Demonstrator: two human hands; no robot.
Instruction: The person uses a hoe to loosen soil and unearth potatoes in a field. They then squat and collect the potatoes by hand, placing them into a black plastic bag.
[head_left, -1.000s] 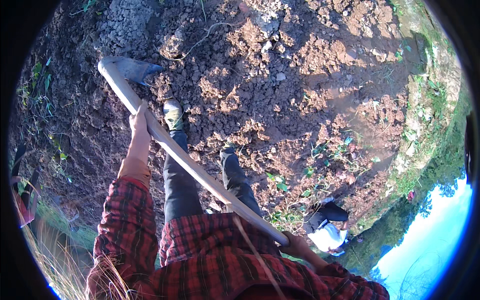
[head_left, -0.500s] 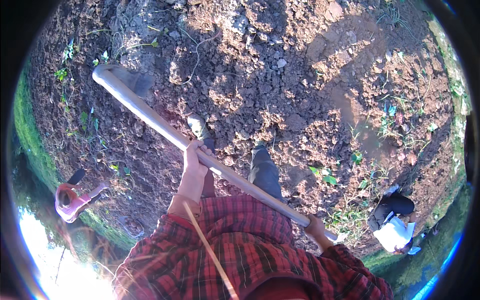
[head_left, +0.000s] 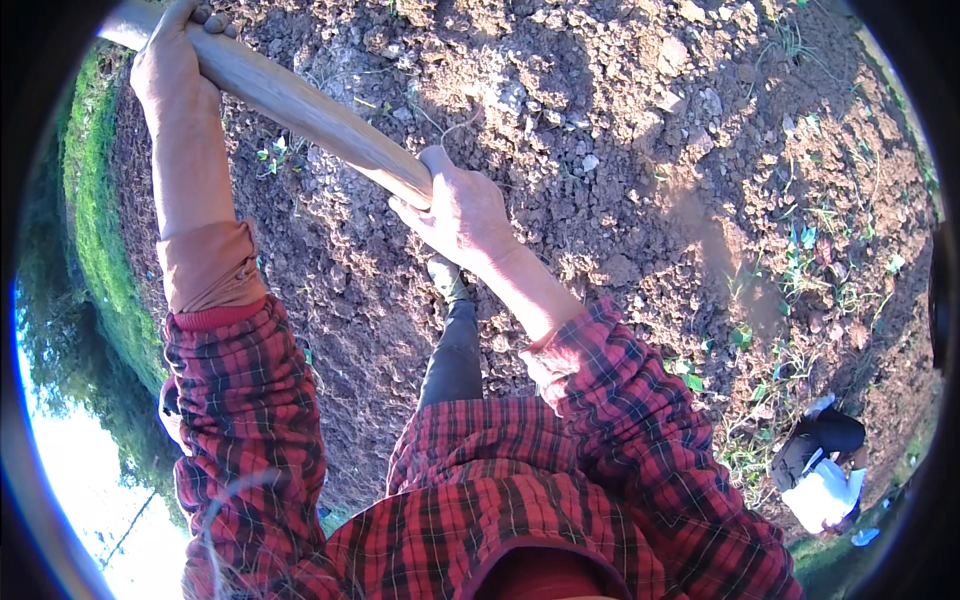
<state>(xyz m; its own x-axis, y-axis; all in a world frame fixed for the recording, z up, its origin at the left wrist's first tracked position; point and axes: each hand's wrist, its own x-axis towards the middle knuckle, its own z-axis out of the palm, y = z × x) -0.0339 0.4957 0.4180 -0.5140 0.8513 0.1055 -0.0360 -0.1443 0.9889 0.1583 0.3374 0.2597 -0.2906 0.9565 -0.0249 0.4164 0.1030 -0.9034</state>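
Note:
A hoe's pale wooden handle (head_left: 310, 118) slants across the upper left, raised above the ground. My left hand (head_left: 172, 68) is wrapped round it far up at the left, arm stretched out. My right hand (head_left: 462, 208) grips the butt end nearer the middle, thumb lying along the wood. The hoe's blade lies outside the picture. Beneath my right hand, one of my shoes (head_left: 447, 277) stands on the broken soil (head_left: 620, 160).
At the lower right a person in a white top (head_left: 815, 490) bends over the ground. Green weeds (head_left: 800, 250) grow along the right side. A grassy strip (head_left: 95, 190) edges the field at the left, with dark trees (head_left: 55, 310) beyond.
The hoe has swung up and left, its blade leaving the picture. Both hands have risen with it; my right hand came from low right to the middle.

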